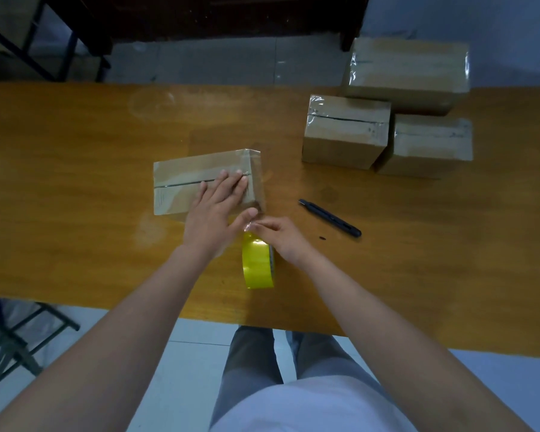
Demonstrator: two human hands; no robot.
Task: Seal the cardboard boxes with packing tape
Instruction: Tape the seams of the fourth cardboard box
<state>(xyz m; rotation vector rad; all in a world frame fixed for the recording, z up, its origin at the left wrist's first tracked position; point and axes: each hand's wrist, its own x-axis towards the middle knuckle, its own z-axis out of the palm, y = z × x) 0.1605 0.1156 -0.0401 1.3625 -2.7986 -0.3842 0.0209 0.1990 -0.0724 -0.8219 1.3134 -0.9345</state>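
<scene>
Left hand [214, 210] flat, fingers straight, pressing box [181, 185] top; right hand [282, 236] pinching tape roll [258, 263] on table [75, 182].

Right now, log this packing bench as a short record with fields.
box in work: cardboard box, clear tape over its right end
left hand: left hand flat on the box top, fingers straight
right hand: right hand pinching the tape end beside the box
tape: yellow tape roll on edge under the right hand
cutter: black utility knife lying on the wooden table
taped boxes: three boxes, far right
</scene>
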